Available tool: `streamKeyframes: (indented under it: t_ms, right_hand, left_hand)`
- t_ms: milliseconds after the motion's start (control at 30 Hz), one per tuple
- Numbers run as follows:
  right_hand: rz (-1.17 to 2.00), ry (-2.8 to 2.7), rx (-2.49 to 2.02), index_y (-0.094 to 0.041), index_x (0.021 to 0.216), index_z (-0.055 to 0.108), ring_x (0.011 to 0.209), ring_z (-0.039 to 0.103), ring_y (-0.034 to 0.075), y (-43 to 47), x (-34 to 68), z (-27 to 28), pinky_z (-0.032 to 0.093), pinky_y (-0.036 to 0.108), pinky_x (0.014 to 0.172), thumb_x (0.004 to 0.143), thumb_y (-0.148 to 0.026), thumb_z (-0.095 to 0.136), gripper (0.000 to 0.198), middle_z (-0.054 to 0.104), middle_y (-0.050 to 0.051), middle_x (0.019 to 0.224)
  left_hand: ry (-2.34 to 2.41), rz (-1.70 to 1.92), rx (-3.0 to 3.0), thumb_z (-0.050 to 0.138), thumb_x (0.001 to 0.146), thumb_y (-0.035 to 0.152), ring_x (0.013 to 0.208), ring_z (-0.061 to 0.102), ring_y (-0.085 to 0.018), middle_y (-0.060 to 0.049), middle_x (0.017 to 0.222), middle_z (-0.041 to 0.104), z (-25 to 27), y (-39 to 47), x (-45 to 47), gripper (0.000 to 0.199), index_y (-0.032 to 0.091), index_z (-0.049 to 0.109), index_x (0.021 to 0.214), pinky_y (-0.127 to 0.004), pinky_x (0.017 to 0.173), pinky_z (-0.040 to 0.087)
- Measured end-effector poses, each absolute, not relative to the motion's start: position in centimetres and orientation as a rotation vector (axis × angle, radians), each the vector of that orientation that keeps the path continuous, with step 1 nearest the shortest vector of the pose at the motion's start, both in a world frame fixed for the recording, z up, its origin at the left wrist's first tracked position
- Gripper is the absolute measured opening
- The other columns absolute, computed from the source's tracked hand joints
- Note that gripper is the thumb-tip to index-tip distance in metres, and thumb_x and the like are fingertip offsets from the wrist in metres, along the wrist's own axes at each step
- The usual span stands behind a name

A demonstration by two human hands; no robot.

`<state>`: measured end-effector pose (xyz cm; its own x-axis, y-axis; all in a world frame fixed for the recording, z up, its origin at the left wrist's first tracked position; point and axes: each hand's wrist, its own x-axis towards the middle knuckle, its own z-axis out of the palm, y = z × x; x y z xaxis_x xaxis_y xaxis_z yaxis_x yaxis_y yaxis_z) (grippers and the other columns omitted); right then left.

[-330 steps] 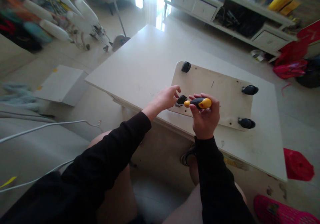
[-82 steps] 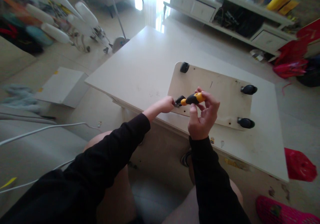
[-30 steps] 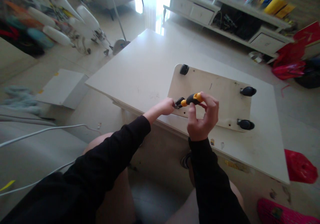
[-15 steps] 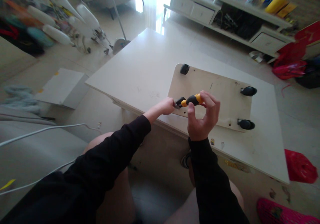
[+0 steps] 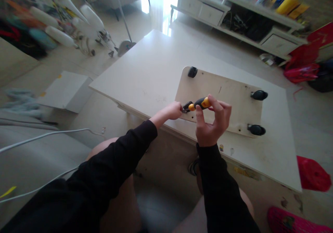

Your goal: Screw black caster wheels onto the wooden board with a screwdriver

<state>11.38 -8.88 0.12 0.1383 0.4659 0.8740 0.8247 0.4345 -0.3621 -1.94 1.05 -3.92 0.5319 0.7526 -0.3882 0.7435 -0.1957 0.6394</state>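
Observation:
A pale board (image 5: 215,87) lies on the white table with black casters at its corners. My right hand (image 5: 213,122) pinches the end of a yellow-and-black screwdriver (image 5: 202,103) between thumb and fingers. The screwdriver slants down to the left, towards the caster (image 5: 187,105) at the board's near left corner. Closed at that corner, my left hand (image 5: 174,110) grips the caster by its metal bracket; its fingertips are partly hidden. Three other casters stand at the far left (image 5: 192,72), far right (image 5: 259,95) and near right (image 5: 256,129) corners.
The white table (image 5: 135,66) extends left and right of the board. A white box (image 5: 65,91) sits on the floor at left. Beyond the table is a low cabinet (image 5: 203,11) loaded with items. Red bags (image 5: 313,174) lie at right, and a white cable (image 5: 52,133) crosses the left side.
The screwdriver handle has turned slightly, showing a different part of its yellow-and-black pattern. My right fingers have shifted a little to the right; my left hand stays at the caster.

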Motion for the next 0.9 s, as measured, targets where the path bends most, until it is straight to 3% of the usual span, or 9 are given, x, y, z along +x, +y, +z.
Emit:
streamKeyframes:
  t_ms: [133, 267, 433, 600, 767, 900]
  right_hand:
    - [-0.346, -1.556, -1.184, -0.029, 0.144, 0.062, 0.116, 0.07, 0.023, -8.97, 11.34, 0.11, 0.065, 0.041, 0.088, 0.097, -0.02, 0.058, 0.048, 0.071, 0.008, 0.127]
    - [-0.388, -1.485, -1.207, -0.032, 0.139, 0.068, 0.105, 0.069, 0.019, -8.96, 11.21, 0.07, 0.064, 0.033, 0.078, 0.093, -0.023, 0.072, 0.047, 0.066, 0.005, 0.117]
    - [-0.358, -1.536, -1.197, -0.03, 0.148, 0.062, 0.113, 0.072, 0.022, -9.03, 11.3, 0.17, 0.065, 0.041, 0.09, 0.098, -0.018, 0.057, 0.052, 0.073, 0.008, 0.126]
    - [-0.408, -1.447, -1.209, -0.03, 0.135, 0.073, 0.098, 0.069, 0.018, -8.99, 11.33, 0.15, 0.062, 0.033, 0.077, 0.091, -0.026, 0.077, 0.044, 0.066, 0.004, 0.11]
    - [-0.323, -1.509, -1.178, -0.03, 0.147, 0.065, 0.114, 0.07, 0.021, -9.09, 11.31, 0.23, 0.063, 0.041, 0.094, 0.098, -0.019, 0.058, 0.051, 0.072, 0.007, 0.125]
    - [-0.403, -1.436, -1.209, -0.031, 0.136, 0.073, 0.099, 0.068, 0.016, -8.97, 11.21, 0.19, 0.064, 0.032, 0.081, 0.092, -0.029, 0.077, 0.044, 0.063, 0.004, 0.11]
  left_hand:
    - [1.213, 0.033, 1.942, 0.062, 0.088, 0.012, 0.066, 0.052, -0.015, -0.006, 0.076, 0.068, -4.1, 1.12, -1.93, 0.015, 0.012, 0.076, 0.085, -0.031, 0.063, 0.034]
    - [1.203, 0.005, 1.946, 0.062, 0.088, 0.013, 0.064, 0.05, -0.015, -0.005, 0.074, 0.067, -4.44, 1.23, -1.95, 0.016, 0.012, 0.076, 0.082, -0.032, 0.062, 0.032]
    - [1.209, 0.056, 1.93, 0.064, 0.086, 0.012, 0.067, 0.054, -0.016, -0.007, 0.08, 0.071, -4.48, 1.15, -1.97, 0.015, 0.013, 0.079, 0.088, -0.031, 0.064, 0.036]
    - [1.217, 0.007, 1.951, 0.061, 0.089, 0.012, 0.065, 0.052, -0.015, -0.008, 0.077, 0.07, -4.0, 1.07, -1.9, 0.018, 0.011, 0.079, 0.087, -0.031, 0.063, 0.035]
    - [1.212, 0.024, 1.951, 0.062, 0.088, 0.012, 0.066, 0.054, -0.015, -0.008, 0.079, 0.071, -4.07, 1.1, -1.91, 0.019, 0.011, 0.08, 0.09, -0.03, 0.063, 0.036]
    - [1.215, -0.002, 1.964, 0.061, 0.089, 0.011, 0.066, 0.053, -0.015, -0.009, 0.08, 0.072, -4.07, 1.1, -1.88, 0.019, 0.01, 0.08, 0.09, -0.031, 0.062, 0.035]
